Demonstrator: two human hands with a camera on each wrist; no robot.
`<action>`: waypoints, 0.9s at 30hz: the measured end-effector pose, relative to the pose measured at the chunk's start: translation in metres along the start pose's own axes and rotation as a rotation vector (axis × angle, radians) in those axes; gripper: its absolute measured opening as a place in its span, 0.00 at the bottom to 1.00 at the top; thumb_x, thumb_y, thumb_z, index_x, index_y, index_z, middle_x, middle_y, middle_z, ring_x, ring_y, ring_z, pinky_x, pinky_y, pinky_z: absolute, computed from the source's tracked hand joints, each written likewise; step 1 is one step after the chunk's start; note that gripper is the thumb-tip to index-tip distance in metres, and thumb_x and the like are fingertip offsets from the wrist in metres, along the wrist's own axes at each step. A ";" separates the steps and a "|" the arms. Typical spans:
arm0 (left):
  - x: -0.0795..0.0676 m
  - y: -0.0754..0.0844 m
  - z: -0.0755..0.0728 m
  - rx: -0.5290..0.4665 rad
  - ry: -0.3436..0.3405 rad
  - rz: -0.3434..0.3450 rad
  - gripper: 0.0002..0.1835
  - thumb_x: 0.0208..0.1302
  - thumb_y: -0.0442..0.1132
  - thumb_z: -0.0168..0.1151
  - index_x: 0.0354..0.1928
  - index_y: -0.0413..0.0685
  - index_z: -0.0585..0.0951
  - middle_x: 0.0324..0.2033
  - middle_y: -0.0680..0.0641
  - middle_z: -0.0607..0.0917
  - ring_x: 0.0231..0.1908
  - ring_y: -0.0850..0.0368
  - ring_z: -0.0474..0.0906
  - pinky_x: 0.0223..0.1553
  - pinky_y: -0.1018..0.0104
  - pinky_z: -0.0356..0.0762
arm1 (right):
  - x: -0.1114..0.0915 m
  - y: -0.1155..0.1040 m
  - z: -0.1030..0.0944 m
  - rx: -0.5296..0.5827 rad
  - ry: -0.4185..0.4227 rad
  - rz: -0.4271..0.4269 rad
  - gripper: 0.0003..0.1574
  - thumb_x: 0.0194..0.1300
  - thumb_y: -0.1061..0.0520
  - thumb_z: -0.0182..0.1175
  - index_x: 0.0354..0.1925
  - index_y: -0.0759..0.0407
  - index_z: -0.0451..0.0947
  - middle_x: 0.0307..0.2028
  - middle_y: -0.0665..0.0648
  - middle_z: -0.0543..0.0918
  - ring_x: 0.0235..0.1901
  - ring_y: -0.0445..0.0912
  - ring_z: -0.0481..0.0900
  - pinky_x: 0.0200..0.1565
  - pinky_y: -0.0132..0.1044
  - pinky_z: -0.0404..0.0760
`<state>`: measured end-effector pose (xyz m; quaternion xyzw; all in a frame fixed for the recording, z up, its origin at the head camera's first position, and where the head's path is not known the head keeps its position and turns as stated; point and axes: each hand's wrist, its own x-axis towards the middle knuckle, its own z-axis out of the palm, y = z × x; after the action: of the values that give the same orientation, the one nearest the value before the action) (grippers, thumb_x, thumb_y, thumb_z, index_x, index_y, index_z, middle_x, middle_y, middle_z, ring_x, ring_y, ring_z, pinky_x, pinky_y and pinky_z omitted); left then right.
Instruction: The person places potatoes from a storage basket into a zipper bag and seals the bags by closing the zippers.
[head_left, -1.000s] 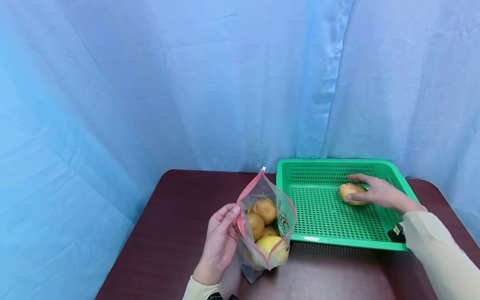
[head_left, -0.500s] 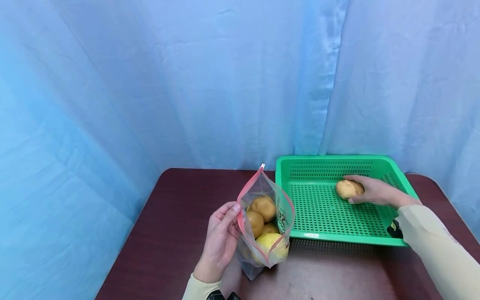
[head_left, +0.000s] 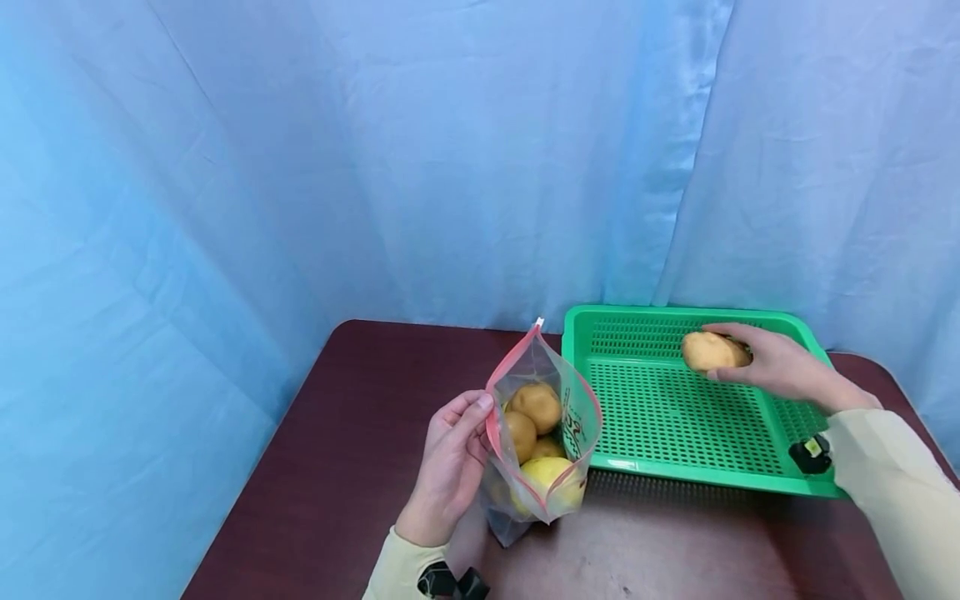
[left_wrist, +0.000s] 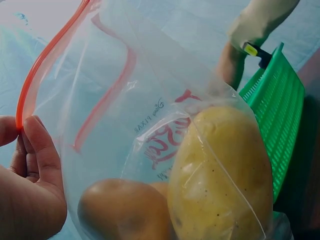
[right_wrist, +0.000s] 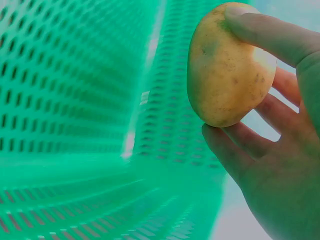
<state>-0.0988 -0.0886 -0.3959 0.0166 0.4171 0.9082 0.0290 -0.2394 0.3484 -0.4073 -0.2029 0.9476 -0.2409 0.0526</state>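
Note:
My left hand [head_left: 450, 458] pinches the red-edged rim of a clear zip bag [head_left: 582, 417] between thumb and fingers, and the bag's mouth gapes. Inside lie several round brown potato-like items [head_left: 538, 406] and a yellow oblong item [head_left: 549, 477]. In the left wrist view the yellow item [left_wrist: 220, 175], finely speckled, presses against the plastic [left_wrist: 115, 65]. At the right, my right hand [head_left: 787, 367] grips a pale brown potato [head_left: 708, 352] above the green basket. The right wrist view shows thumb and fingertips around opposite sides of this potato [right_wrist: 225, 70].
The green perforated basket [head_left: 675, 478] stands right of the bag on a dark reddish-brown table [head_left: 315, 467]. Its low walls surround the space under my right hand. Blue curtains [head_left: 480, 167] hang behind the table and at the left.
My right hand has taken hold of the potato and raised it off the basket floor. The left hand still holds the bag's rim. The head view has shifted slightly.

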 end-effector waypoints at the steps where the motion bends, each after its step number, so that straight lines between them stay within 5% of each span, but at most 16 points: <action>1: 0.000 0.000 0.000 0.000 0.005 0.000 0.09 0.74 0.29 0.56 0.38 0.44 0.84 0.27 0.52 0.84 0.27 0.66 0.80 0.31 0.76 0.80 | -0.001 -0.006 -0.003 0.007 0.011 0.004 0.50 0.66 0.44 0.72 0.74 0.66 0.64 0.61 0.72 0.76 0.45 0.56 0.79 0.36 0.44 0.77; 15: 0.002 -0.004 0.005 -0.012 0.000 -0.006 0.07 0.75 0.30 0.57 0.39 0.44 0.84 0.28 0.52 0.83 0.28 0.65 0.81 0.36 0.75 0.83 | -0.041 -0.083 -0.014 0.101 0.243 0.017 0.46 0.63 0.45 0.75 0.73 0.53 0.70 0.62 0.63 0.79 0.51 0.59 0.80 0.36 0.35 0.81; 20: 0.006 -0.006 0.006 -0.015 0.003 -0.001 0.09 0.74 0.29 0.56 0.38 0.45 0.84 0.27 0.53 0.83 0.27 0.65 0.80 0.34 0.75 0.82 | -0.056 -0.120 -0.009 0.151 0.334 0.065 0.44 0.62 0.42 0.75 0.73 0.43 0.72 0.60 0.57 0.82 0.52 0.44 0.78 0.39 0.33 0.79; 24: 0.006 -0.006 0.003 -0.028 -0.005 0.016 0.09 0.74 0.28 0.55 0.37 0.45 0.84 0.27 0.53 0.83 0.27 0.66 0.81 0.33 0.75 0.82 | -0.062 -0.149 0.002 0.220 0.395 0.015 0.42 0.62 0.47 0.75 0.72 0.44 0.73 0.60 0.57 0.82 0.48 0.28 0.75 0.40 0.27 0.79; 27: 0.005 -0.005 0.001 -0.035 -0.009 0.025 0.10 0.75 0.28 0.55 0.38 0.45 0.84 0.28 0.53 0.84 0.28 0.66 0.81 0.33 0.75 0.82 | -0.063 -0.171 0.010 0.273 0.432 -0.037 0.41 0.62 0.52 0.75 0.71 0.46 0.73 0.60 0.57 0.82 0.49 0.27 0.76 0.43 0.22 0.77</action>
<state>-0.1037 -0.0838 -0.3991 0.0254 0.4006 0.9157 0.0197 -0.1190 0.2330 -0.3345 -0.1552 0.8916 -0.4053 -0.1288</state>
